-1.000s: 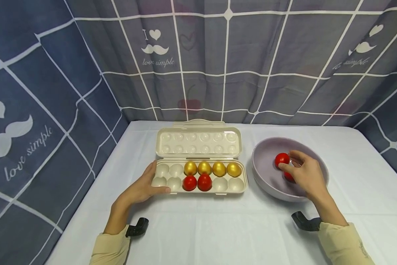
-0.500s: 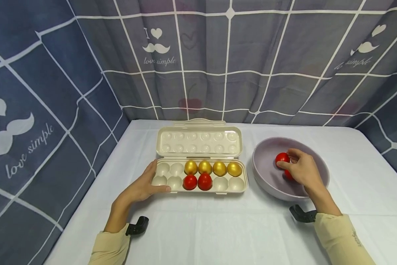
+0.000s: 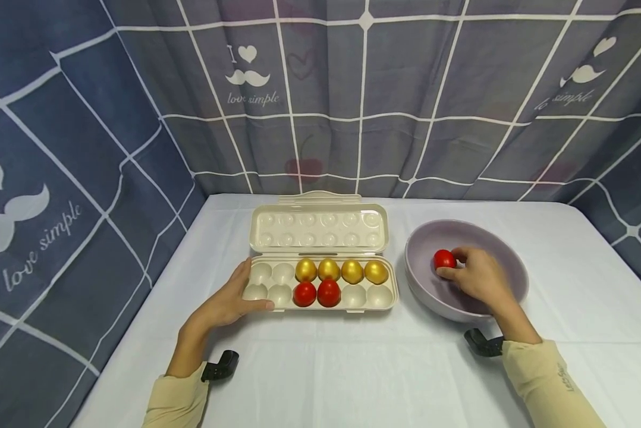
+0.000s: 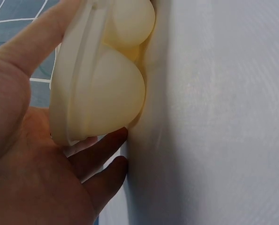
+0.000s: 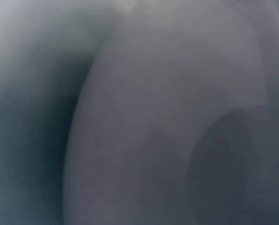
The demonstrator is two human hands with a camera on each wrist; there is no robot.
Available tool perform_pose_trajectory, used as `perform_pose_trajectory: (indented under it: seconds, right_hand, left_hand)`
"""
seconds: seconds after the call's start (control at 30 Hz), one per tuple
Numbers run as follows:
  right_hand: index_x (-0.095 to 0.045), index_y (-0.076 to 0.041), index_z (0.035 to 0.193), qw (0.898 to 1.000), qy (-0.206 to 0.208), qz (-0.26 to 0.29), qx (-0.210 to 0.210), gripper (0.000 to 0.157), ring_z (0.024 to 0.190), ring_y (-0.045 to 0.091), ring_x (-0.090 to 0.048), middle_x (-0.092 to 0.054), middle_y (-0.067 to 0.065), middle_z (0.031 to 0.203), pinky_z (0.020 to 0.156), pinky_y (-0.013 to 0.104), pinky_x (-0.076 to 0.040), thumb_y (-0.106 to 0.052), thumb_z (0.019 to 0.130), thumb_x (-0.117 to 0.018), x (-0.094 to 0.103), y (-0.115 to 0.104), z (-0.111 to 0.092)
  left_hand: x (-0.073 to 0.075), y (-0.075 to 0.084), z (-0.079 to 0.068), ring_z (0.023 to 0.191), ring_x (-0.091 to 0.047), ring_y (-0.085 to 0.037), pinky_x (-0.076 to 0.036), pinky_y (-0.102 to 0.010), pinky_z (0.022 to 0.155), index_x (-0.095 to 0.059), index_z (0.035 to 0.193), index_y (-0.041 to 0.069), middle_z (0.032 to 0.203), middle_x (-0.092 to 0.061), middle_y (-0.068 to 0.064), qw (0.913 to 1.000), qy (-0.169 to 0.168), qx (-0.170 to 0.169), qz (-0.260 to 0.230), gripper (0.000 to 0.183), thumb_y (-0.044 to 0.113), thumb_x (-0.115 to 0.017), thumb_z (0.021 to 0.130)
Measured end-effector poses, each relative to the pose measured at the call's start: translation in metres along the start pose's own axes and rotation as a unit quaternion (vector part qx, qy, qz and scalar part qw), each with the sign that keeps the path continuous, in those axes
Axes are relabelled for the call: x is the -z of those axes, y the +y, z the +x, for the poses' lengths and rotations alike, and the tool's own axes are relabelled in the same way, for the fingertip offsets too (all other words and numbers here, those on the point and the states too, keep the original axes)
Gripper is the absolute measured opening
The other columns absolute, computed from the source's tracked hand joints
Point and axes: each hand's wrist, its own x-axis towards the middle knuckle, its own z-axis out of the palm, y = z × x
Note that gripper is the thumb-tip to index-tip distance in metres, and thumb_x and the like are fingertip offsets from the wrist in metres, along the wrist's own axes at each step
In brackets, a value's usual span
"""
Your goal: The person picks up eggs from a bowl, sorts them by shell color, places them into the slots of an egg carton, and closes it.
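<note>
My left hand (image 3: 224, 303) grips the left end of an open cream egg carton (image 3: 371, 304) in the head view. In the left wrist view, its thumb and fingers lie on either side of the carton (image 4: 106, 93). Several gold eggs (image 3: 328, 270) fill part of the carton's back row; two red eggs (image 3: 329, 293) sit in the front row. Inside the purple bowl (image 3: 422, 285), my right hand (image 3: 478, 276) pinches a red egg (image 3: 445, 259) between thumb and fingers. The hand covers part of the bowl's floor. Only the blurred bowl wall (image 5: 153, 93) fills much of the right wrist view.
The carton's lid (image 3: 319, 229) leans back behind the cups. Several cups at the carton's left end and front right hold no egg. A white cloth (image 3: 363, 374) covers the table, and a dark checked curtain (image 3: 395, 89) hangs behind and on both sides.
My right hand has shifted left within the bowl, and the red egg at its fingertips moved left too. The second red egg in the bowl is no longer visible. My left hand stays on the carton.
</note>
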Motion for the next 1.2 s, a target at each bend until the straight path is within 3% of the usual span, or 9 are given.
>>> perform_pose_trajectory:
  seconds: [0.27,0.43,0.7,0.93,1.2]
  right_hand:
    - [-0.064,0.005,0.101,0.999,-0.010,-0.037,0.024,0.037,0.072,0.027,-0.053,-0.060,0.009,0.078,0.065,0.037,-0.039,-0.021,0.080,-0.081,-0.0046,-0.0017,0.0036]
    - [-0.066,0.007,0.106,0.999,-0.008,-0.032,0.037,0.038,0.079,0.031,-0.056,-0.065,0.014,0.087,0.071,0.041,-0.042,-0.015,0.079,-0.081,-0.0063,-0.0028,0.0030]
    - [-0.065,0.007,0.111,0.999,0.012,0.025,0.037,0.039,0.095,0.038,-0.061,-0.067,0.022,0.101,0.081,0.046,-0.044,-0.013,0.081,-0.079,-0.0083,-0.0034,0.0001]
    - [-0.063,0.008,0.113,0.996,0.032,0.075,0.032,0.039,0.100,0.041,-0.063,-0.067,0.027,0.108,0.075,0.036,-0.047,-0.012,0.083,-0.078,-0.0037,-0.0008,-0.0009]
    - [-0.063,0.007,0.118,0.990,0.073,0.124,0.009,0.048,0.103,0.040,-0.064,-0.066,0.027,0.111,0.076,0.021,-0.045,-0.023,0.085,-0.079,0.0011,-0.0021,-0.0039]
  left_hand:
    - [-0.0010,-0.0004,-0.0001,0.147,-0.001,-0.040,-0.006,-0.062,0.114,-0.003,0.156,-0.002,0.161,-0.002,-0.025,1.0000,0.001,-0.003,-0.001,0.115,0.031,-0.082,0.081]
    - [-0.0016,-0.0010,-0.0009,0.147,-0.003,-0.040,-0.006,-0.062,0.114,-0.004,0.157,-0.001,0.161,-0.004,-0.024,0.9999,0.004,-0.010,-0.004,0.114,0.030,-0.083,0.080]
    - [-0.0001,-0.0019,-0.0017,0.147,-0.003,-0.040,-0.007,-0.062,0.113,-0.005,0.157,0.000,0.161,-0.005,-0.024,0.9999,0.005,-0.010,-0.001,0.114,0.030,-0.083,0.080]
    - [-0.0006,-0.0022,0.0003,0.146,-0.008,-0.039,-0.008,-0.062,0.113,-0.007,0.157,0.000,0.160,-0.009,-0.022,0.9995,0.001,-0.030,-0.007,0.111,0.027,-0.083,0.080]
    - [0.0007,-0.0012,0.0007,0.146,-0.005,-0.039,-0.007,-0.062,0.113,-0.004,0.157,-0.001,0.161,-0.007,-0.022,0.9995,0.003,-0.031,-0.001,0.113,0.028,-0.082,0.080]
